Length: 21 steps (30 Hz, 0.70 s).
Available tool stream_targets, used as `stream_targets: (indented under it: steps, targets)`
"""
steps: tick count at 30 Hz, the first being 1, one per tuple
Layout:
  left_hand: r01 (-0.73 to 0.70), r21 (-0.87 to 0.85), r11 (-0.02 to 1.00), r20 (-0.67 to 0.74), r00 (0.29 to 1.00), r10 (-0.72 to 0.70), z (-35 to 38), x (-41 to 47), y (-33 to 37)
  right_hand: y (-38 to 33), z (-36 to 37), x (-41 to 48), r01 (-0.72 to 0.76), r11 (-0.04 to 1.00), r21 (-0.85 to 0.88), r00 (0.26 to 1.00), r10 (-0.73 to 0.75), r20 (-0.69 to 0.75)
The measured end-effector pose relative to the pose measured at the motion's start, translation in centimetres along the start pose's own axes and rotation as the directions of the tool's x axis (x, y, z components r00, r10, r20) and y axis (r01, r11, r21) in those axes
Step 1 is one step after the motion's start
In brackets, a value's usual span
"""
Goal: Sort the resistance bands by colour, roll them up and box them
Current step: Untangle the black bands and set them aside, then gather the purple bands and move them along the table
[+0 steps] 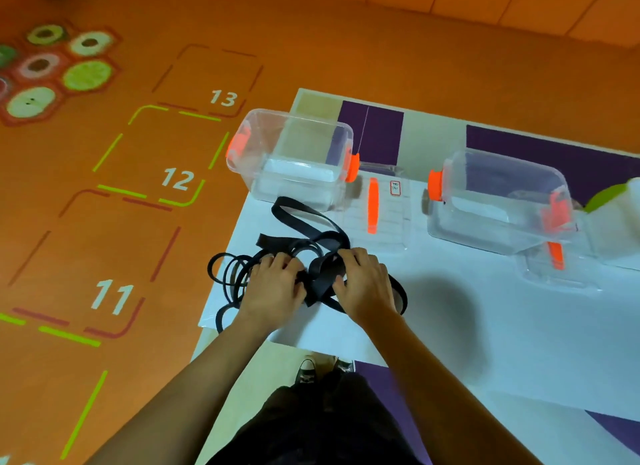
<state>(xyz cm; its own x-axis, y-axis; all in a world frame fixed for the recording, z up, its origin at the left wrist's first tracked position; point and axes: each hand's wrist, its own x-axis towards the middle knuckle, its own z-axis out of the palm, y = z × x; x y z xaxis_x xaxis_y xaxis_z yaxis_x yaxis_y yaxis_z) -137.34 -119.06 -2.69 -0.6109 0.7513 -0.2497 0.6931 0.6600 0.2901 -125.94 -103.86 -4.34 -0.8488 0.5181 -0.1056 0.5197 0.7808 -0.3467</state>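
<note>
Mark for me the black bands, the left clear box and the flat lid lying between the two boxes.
black bands (317,281), head view, the knotted middle of the tangle
left clear box (294,145), head view, its clear wall
flat lid (373,206), head view, its orange strip

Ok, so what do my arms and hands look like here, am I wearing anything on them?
The left arm and right arm are bare as far as the frame shows, with no sleeves in view. The left hand and right hand are bare too: no gloves, and no watch, bracelet or ring shows on the visible sides.
</note>
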Motion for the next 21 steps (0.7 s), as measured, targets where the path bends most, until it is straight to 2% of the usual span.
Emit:
stream_targets:
  steps: [7,13,21]
  targets:
    - [-0.291,0.12,0.949,-0.178,0.934,0.309,-1.2,0.5,6.9,3.6,-2.0,-4.1,-0.093,0.992,0.083,0.969,0.109,-0.223]
    - [-0.441,0.17,0.882,-0.147,0.873,0.465,-1.0,0.6,14.4,9.0,-4.5,-9.2,-0.225,0.959,0.173,0.893,0.274,-0.358]
    - [-0.604,0.176,0.777,-0.118,0.771,0.626,2.5,-1.5,28.9,19.2,-9.3,-18.2,-0.414,0.892,0.183,0.789,0.452,-0.417]
